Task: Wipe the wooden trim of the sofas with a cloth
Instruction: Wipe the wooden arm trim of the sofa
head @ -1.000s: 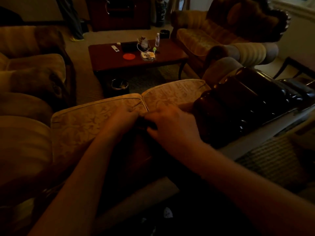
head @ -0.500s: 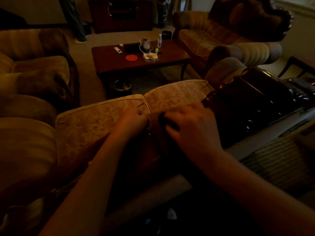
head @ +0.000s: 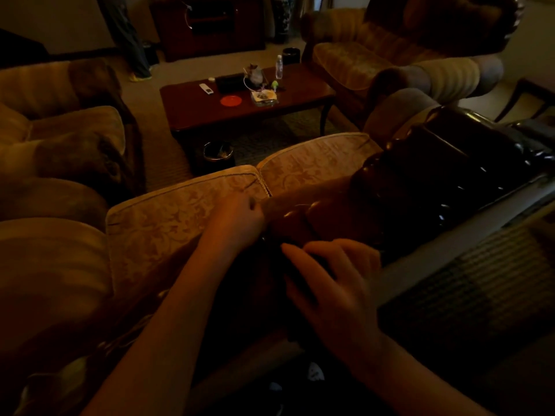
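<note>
I look down over the back of a sofa in a dim room. Its dark, glossy carved wooden trim (head: 435, 175) runs from the middle to the right edge. My left hand (head: 240, 220) is curled into a fist at the trim's left end and grips the edge of a brownish cloth (head: 288, 220) lying over the wood. My right hand (head: 330, 274) is nearer to me, its fingers curled round a dark fold of the cloth. Much of the cloth is lost in shadow. The sofa's patterned seat cushions (head: 186, 211) lie just beyond my hands.
A dark wooden coffee table (head: 195, 115) with a bottle, a remote and small items stands beyond the sofa, a small waste bin (head: 218, 153) in front of it. Armchairs (head: 75, 139) sit at left, another sofa (head: 375, 64) at back right. A person's legs (head: 129, 40) stand far back.
My right hand has drawn back toward me and away from my left hand, pulling the cloth along. My left hand has stayed at the trim's end.
</note>
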